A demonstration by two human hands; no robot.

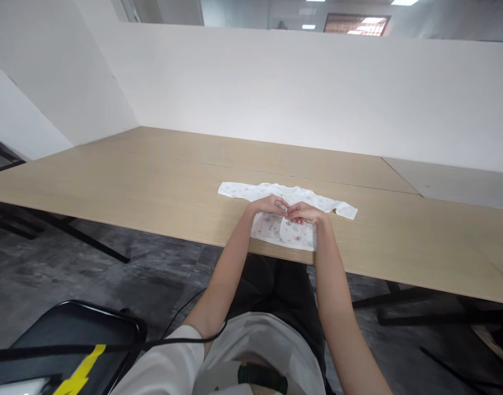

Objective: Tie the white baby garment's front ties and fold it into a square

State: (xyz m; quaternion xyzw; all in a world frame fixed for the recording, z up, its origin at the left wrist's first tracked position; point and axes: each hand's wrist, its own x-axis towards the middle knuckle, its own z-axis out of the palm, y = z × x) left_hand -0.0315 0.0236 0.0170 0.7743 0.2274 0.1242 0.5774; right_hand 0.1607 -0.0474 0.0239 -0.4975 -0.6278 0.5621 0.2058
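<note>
Just right of the frame's centre, a white, small-print fabric garment [298,237] lies on the pale wood-grain surface [152,181], 2 sleeves [238,190] already spread, left hand [273,205] and right hand [304,212] seemingly pinching its front, whose closure remains too hidden to judge.

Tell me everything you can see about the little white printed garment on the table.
The small white long-sleeved garment, of thin-looking fabric scattered with muted prints, lies spread on the light-brown wood-look table, neckline on the far side, hem by the table's near edge. Its sleeves reach out sideways; the one at right slants nearer, creased by the cuff. A curved-edged panel shows on the lower front. The bare left hand and bare right hand meet over its middle; what they hold is too small to tell.
</note>
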